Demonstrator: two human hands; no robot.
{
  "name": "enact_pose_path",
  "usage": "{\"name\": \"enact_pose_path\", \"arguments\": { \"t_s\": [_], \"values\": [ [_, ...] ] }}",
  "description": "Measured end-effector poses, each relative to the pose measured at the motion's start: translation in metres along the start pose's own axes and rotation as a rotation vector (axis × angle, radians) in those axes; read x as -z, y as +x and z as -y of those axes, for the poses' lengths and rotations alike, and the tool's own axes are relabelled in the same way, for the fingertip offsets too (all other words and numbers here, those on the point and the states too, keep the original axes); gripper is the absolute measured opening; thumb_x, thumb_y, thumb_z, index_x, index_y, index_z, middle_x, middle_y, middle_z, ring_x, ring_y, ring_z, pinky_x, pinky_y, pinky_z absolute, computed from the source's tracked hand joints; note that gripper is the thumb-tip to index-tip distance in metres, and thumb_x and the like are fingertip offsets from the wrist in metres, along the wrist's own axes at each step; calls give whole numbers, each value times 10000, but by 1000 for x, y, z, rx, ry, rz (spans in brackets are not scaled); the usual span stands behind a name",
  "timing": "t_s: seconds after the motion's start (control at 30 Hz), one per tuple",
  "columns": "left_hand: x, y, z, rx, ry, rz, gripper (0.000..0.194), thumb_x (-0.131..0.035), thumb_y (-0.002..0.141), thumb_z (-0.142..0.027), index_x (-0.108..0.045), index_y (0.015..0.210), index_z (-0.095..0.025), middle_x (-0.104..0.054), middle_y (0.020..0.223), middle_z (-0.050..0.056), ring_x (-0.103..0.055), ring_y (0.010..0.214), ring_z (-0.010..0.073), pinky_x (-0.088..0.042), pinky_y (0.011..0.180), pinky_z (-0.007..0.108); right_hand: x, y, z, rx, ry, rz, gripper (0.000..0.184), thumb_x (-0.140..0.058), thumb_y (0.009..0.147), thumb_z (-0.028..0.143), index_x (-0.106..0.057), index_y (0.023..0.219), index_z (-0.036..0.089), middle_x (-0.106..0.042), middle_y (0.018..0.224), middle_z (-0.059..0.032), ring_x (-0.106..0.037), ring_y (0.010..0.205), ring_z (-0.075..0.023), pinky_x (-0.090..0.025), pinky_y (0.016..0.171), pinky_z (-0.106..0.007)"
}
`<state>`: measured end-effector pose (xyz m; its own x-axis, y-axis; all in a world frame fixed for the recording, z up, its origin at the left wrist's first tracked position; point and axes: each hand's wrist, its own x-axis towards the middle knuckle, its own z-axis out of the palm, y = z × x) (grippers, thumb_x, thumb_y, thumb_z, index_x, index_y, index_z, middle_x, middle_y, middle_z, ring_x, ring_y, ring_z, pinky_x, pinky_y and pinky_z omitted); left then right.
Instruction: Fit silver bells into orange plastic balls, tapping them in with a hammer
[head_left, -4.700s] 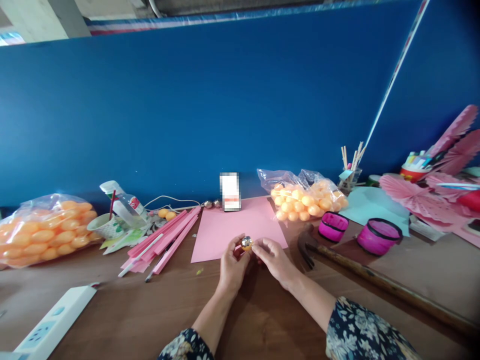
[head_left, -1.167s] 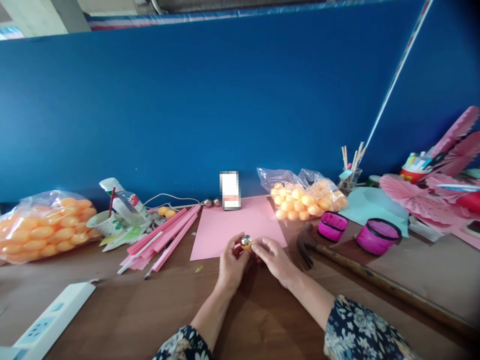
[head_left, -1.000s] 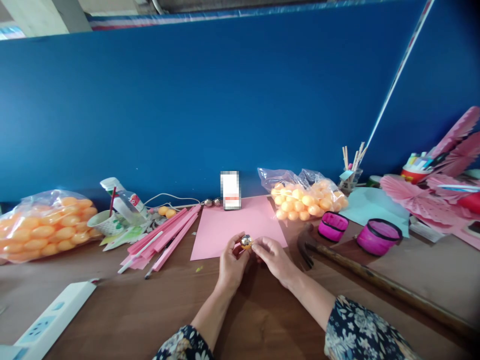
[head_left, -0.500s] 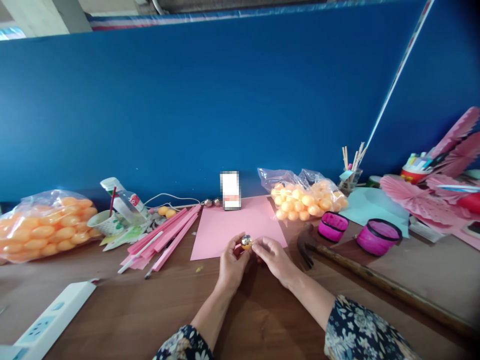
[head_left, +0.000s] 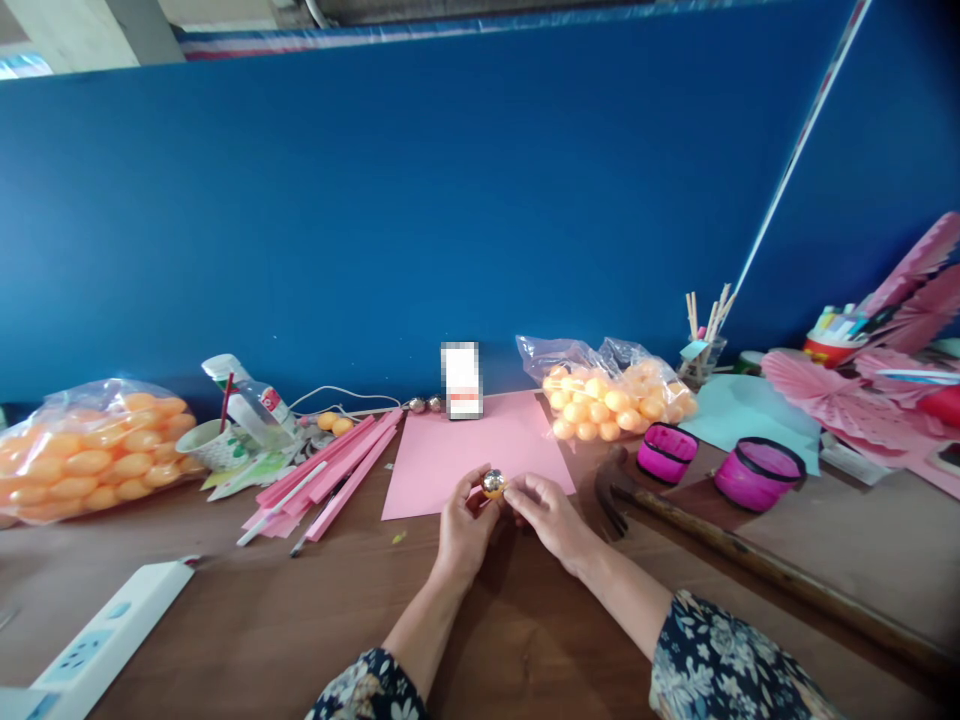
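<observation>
A small shiny metallic ball point(head_left: 493, 482), silver on top with gold reflections below, is held between my two hands. My left hand point(head_left: 466, 525) has its fingers and thumb closed around the ball's left side. The fingers of my right hand point(head_left: 547, 515) are pinched at its right side; whether they hold anything besides the ball is hidden. Both hands are just over the near edge of a pink paper sheet point(head_left: 480, 450) on the brown table point(head_left: 517, 640).
Bags of orange balls stand left point(head_left: 97, 460) and right point(head_left: 611, 400). A hammer point(head_left: 735, 550) lies right, near two magenta bands point(head_left: 759, 473). Folded pink strips point(head_left: 345, 470), a bottle point(head_left: 262, 405) and a power strip point(head_left: 112, 630) are left. A phone-like screen point(head_left: 463, 382) stands behind.
Almost nothing differs. Both hands keep the metallic ball in the same place, and the view has shifted very slightly.
</observation>
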<state>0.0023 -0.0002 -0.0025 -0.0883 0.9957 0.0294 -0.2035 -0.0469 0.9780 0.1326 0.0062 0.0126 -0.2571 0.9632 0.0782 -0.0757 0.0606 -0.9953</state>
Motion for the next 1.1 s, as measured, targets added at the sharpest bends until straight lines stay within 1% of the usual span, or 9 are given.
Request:
{"name": "enact_pose_path", "arguments": {
  "t_s": [0.13, 0.27, 0.37, 0.47, 0.6, 0.77, 1.1],
  "values": [
    [0, 0, 0, 7, -1, -12, 489, -654, 617, -169, -527, 1089, -178, -637, 999, 92, -624, 848, 185, -501, 747, 298, 0, 0, -1, -6, -1, 2, 267, -548, 744, 428, -577, 746, 162, -515, 617, 17, -464, 567, -105, -392, 516, -213],
    [0, 0, 0, 6, 13, -3, 472, -636, 632, -162, -520, 1089, -179, -624, 1028, 96, -620, 864, 183, -499, 749, 294, 1, 1, -3, -11, 5, 9, 244, -545, 754, 402, -580, 749, 161, -515, 608, 23, -460, 553, -96, -390, 505, -206],
    [0, 0, -1, -4, 6, -9, 493, -650, 614, -155, -526, 1091, -182, -618, 1048, 93, -615, 883, 184, -494, 764, 292, 1, 2, -3, -20, 10, 4, 242, -555, 745, 400, -583, 750, 160, -527, 616, 22, -473, 564, -98, -406, 517, -211],
    [0, 0, 0, 2, -3, -7, 538, -656, 606, -148, -515, 1124, -175, -624, 1038, 96, -615, 887, 190, -491, 778, 305, 0, 2, -4, -46, 21, -3, 251, -566, 731, 410, -582, 738, 160, -535, 608, 24, -487, 564, -100, -419, 526, -216],
    [1, 1, 2, 21, -7, 2, 523, -660, 609, -171, -525, 1114, -155, -643, 989, 101, -619, 875, 203, -494, 773, 323, -1, 2, -5, -88, 39, -19, 268, -581, 711, 429, -583, 730, 161, -562, 616, 17, -515, 564, -106, -435, 533, -223],
    [2, 1, 4, 20, -10, 6, 518, -664, 614, -183, -523, 1112, -164, -634, 1020, 102, -617, 881, 198, -489, 778, 316, -1, 2, -8, -110, 59, -47, 283, -594, 699, 438, -584, 733, 158, -590, 623, 6, -547, 576, -113, -457, 539, -229],
    [2, 2, 4, 16, 12, -7, 540, -694, 599, -213, -528, 1110, -156, -654, 962, 99, -627, 844, 198, -498, 751, 309, -1, 4, -13, -138, 111, -85, 331, -638, 653, 454, -603, 747, 139, -622, 639, -13, -586, 591, -127, -499, 576, -261]
  ]
}}
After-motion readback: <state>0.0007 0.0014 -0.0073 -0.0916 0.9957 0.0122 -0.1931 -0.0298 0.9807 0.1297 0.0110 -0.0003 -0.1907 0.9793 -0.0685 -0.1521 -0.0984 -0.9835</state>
